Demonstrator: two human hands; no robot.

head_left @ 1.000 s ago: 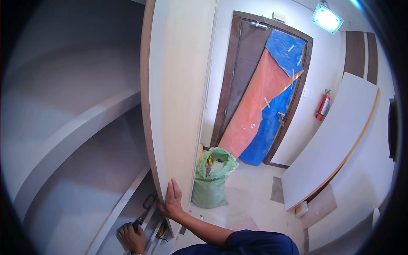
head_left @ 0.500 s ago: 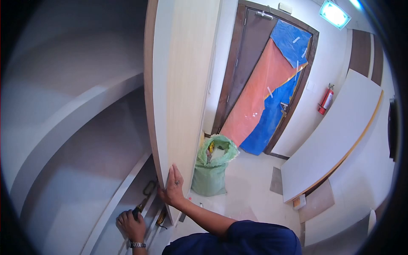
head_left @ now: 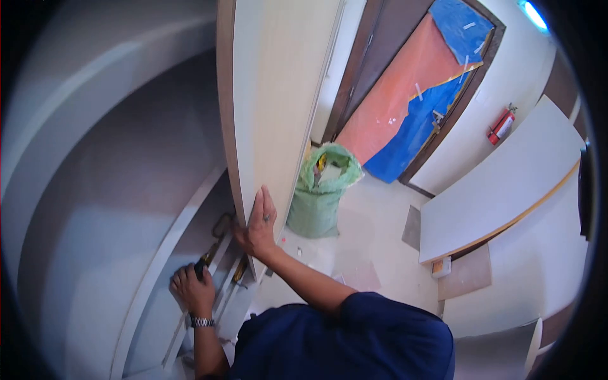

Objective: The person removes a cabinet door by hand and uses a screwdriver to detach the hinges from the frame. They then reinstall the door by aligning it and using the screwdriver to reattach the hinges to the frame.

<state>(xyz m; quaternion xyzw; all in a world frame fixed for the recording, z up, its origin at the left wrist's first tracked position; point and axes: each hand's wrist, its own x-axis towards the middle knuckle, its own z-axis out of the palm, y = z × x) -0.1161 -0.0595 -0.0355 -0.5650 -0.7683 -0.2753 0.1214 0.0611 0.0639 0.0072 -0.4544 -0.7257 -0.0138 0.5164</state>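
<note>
My left hand (head_left: 192, 288), with a metal watch at the wrist, is closed round the dark handle of a tool (head_left: 207, 257) in the lower compartment of the cabinet. The tool has a yellow part and a looped metal end (head_left: 221, 223); its exact kind is unclear. My right hand (head_left: 258, 229), wearing a ring, grips the edge of a tall pale wooden panel (head_left: 273, 95). Two fingers lie along the panel's face and the others bend round its edge. A yellow-and-black object (head_left: 239, 272) lies beside the panel's foot, between both hands.
Grey shelves (head_left: 168, 244) curve along the left. Behind the panel stands an open green sack (head_left: 315, 212) with odds and ends in it. A door (head_left: 405, 88) covered in orange and blue sheeting is beyond. Large white boards (head_left: 500, 190) lean at right, below a fire extinguisher (head_left: 501, 125).
The view has tipped downward, so the sack, door and hands sit higher in the picture. Both hands keep their hold, the left on the tool, the right on the panel.
</note>
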